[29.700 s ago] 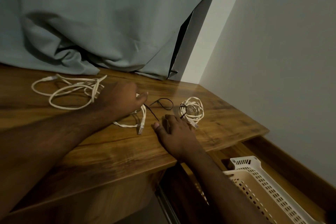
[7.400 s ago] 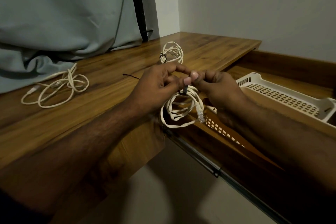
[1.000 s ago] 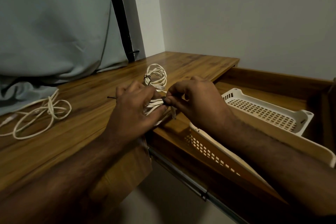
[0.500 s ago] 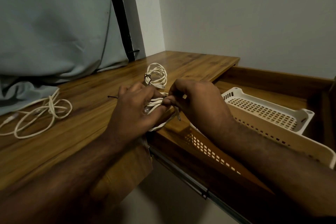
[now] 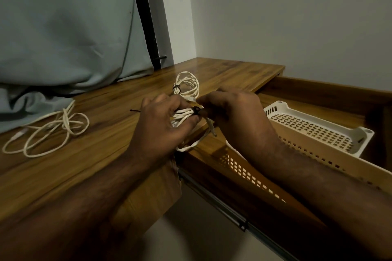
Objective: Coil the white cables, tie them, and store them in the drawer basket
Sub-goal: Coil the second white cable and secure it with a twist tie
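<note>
The left hand [image 5: 163,125] holds a white coil [image 5: 182,115] bunched in its grip, over the surface [image 5: 101,154] edge; the right hand [image 5: 231,116] pinches the dark tie [image 5: 195,110] wrapped round the strands just beyond the left fingertips. To finish well, I'd keep the loops squeezed flat, twist the tie snug close to the bundle, then drop it into the basket [image 5: 318,129] right of the grip. A tied coil [image 5: 186,85] lies just beyond; a loose cable [image 5: 51,131] sits well left.

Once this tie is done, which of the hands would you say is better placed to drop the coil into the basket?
Probably the right hand: it is nearer the basket.
</note>
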A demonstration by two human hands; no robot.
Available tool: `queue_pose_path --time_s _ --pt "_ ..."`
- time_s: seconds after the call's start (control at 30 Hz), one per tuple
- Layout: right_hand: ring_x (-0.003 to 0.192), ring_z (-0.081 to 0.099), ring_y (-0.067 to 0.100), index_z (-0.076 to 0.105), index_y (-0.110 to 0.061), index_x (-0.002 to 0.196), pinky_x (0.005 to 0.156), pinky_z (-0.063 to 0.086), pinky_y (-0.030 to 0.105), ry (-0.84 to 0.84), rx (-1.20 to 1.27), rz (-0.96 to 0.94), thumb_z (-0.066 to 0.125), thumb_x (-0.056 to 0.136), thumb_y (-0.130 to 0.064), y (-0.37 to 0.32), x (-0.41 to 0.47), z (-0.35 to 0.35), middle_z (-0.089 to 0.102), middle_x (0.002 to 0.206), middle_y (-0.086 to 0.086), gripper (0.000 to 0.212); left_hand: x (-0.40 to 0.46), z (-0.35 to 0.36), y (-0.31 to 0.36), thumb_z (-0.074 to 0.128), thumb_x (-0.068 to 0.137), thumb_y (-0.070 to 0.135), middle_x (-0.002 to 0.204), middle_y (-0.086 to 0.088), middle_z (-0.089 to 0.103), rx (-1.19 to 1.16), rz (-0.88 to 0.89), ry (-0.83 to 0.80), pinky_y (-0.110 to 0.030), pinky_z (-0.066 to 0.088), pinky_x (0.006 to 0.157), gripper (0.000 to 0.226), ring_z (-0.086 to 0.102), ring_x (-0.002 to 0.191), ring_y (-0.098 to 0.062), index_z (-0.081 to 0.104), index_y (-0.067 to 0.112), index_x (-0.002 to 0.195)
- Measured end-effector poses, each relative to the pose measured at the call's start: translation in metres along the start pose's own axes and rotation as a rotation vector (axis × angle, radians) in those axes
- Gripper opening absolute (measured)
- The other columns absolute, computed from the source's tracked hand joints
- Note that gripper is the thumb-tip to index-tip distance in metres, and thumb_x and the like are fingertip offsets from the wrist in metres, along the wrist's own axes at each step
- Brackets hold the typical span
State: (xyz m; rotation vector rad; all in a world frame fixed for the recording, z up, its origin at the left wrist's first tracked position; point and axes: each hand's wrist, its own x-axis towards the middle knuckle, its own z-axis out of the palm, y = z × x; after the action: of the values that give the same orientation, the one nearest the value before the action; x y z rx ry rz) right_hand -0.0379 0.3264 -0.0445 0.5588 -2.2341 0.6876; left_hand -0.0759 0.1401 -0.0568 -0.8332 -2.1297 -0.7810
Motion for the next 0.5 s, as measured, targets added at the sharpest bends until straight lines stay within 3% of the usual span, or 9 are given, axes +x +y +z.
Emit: queue_pose_path --time_s 0.1,0.23,0.33,0.5 --pt "0.094 0.073 0.015 0.073 -0.012 0.12 0.079 0.06 0.03 0.056 0.059 -0.018 0.073 0.088 -0.001 -0.001 -0.001 0.001 0.076 0.106 0.005 0.034 0.0 0.0 -0.002 0.074 0.081 0.043 0.089 0.013 0.067 -0.043 -0.033 -0.005 -0.029 0.034 0.078 0.013 0.061 0.092 -0.02 0.063 0.04 0.088" --pt "0.093 0.069 0.008 0.071 -0.009 0.12 0.079 0.045 0.008 0.054 0.025 -0.083 0.071 0.087 -0.003 -0.004 -0.005 -0.002 0.077 0.106 0.006 0.034 0.0 0.0 -0.001 0.073 0.08 0.039 0.087 0.012 0.068 -0.087 -0.041 -0.016 -0.036 0.04 0.083 0.01 0.062 0.09 -0.015 0.067 0.035 0.087" --pt "0.092 0.068 0.004 0.07 -0.012 0.122 0.079 0.045 0.007 -0.013 0.022 -0.109 0.07 0.085 -0.006 -0.009 -0.009 -0.002 0.077 0.105 0.003 0.037 0.0 0.001 -0.002 0.073 0.079 0.033 0.086 0.014 0.067 -0.11 -0.019 -0.031 -0.047 0.048 0.083 0.01 0.063 0.088 -0.016 0.069 0.033 0.088" --pt "0.095 0.056 -0.005 0.066 -0.014 0.127 0.08 0.038 -0.001 -0.021 0.053 -0.088 0.064 0.087 -0.013 -0.011 -0.01 0.0 0.075 0.11 0.002 0.041 0.001 0.0 -0.001 0.071 0.079 0.034 0.085 0.018 0.067 -0.141 -0.005 -0.012 -0.053 0.05 0.082 0.013 0.064 0.086 -0.008 0.068 0.038 0.091"
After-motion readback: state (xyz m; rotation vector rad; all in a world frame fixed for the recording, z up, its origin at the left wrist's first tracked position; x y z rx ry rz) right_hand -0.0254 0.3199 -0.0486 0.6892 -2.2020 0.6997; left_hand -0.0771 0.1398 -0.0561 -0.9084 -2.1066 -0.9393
